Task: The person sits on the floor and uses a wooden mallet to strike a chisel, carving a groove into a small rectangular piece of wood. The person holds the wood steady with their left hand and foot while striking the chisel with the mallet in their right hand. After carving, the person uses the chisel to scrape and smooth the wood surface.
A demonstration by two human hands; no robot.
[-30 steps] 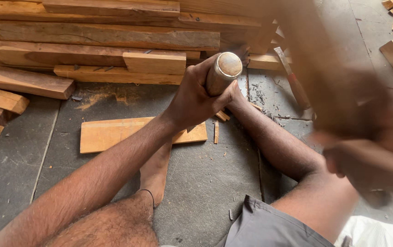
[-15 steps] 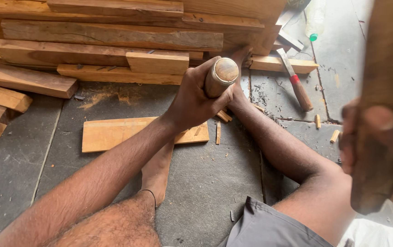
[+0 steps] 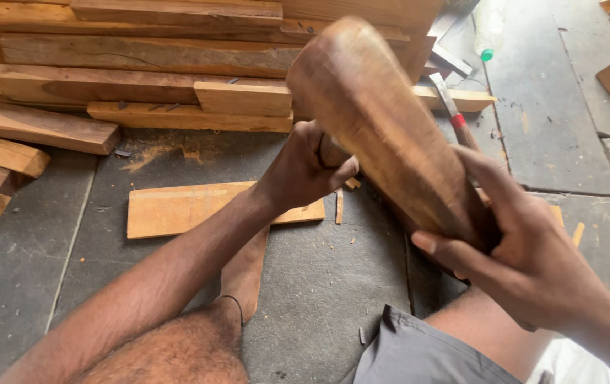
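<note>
My left hand (image 3: pixel 305 167) is closed around the wooden handle of a chisel (image 3: pixel 332 153), held upright over the floor; the tool's lower end is hidden behind the hand. My right hand (image 3: pixel 525 256) grips a thick wooden mallet (image 3: pixel 383 121), whose broad end has come down onto the top of the chisel handle. A flat wooden board (image 3: pixel 184 208) lies on the grey stone floor just left of and below my left hand. My bare foot (image 3: pixel 244 267) rests beside the board's near edge.
Long planks and wood offcuts (image 3: pixel 141 78) are stacked along the far side and at the left. A red-handled tool (image 3: pixel 454 114) and a clear plastic bottle (image 3: pixel 488 28) lie at the back right. Small wood chips (image 3: pixel 339 205) are scattered on the floor.
The mallet was raised and blurred at the right; it has swung down and left onto the chisel handle. My left hand has stayed in place on the chisel.
</note>
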